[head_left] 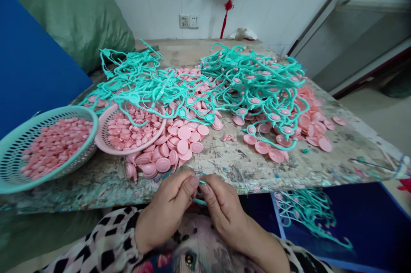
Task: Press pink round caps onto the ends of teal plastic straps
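My left hand and my right hand meet just in front of the table edge, thumbs on top and fingers curled under. Between them runs a teal plastic tube, like those of the toy stethoscopes piled on the table; my fingers cover most of it. Both hands are closed on it, and its ends are hidden. Just beyond my left hand lies a heap of pink round discs. Farther off to the right is a tangled pile of teal toy stethoscopes with pink parts fitted.
A teal basket and a pink basket hold small pink pieces at left. More teal tubes lie behind them. A blue bin with teal tubes stands below the table at right. A green sack leans at back left.
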Motion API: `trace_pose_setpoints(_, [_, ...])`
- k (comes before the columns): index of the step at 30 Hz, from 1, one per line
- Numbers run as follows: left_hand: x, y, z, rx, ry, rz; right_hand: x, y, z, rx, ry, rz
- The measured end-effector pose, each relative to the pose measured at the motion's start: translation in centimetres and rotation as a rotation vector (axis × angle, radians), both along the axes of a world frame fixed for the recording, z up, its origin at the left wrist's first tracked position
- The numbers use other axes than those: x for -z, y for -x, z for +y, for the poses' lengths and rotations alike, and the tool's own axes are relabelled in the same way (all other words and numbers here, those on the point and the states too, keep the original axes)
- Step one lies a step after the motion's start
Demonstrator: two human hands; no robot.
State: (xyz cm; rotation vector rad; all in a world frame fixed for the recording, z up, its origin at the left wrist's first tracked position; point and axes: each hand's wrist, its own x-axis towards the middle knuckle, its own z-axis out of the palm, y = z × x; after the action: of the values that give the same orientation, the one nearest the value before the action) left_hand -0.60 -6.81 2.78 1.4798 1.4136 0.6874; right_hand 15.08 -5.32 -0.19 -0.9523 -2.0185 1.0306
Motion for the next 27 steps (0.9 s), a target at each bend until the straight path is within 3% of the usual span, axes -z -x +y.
trace_pose_setpoints(13, [0.3,-0.8,0.2,-0.073,0.313,-0.386,1.1,-0.4,0.2,-0.025,-0.303,-0.122])
trace_pose_setpoints(17, [0.7,-0.7,0.4,-0.091,0.343,-0.441,0.9,-0.3,0.2,-0.028,-0.195,-0.060])
trace_pose_setpoints(21, [0.6,0.2,0.7,-0.049,0.287,-0.335,0.4,-0.2,0.2,-0.004,-0.053,0.047])
trace_pose_setpoints(27, [-0.3,0.8,0.7,0.040,0.264,-0.304,-0.3,-0.9,0.7,0.079,-0.075,0.057])
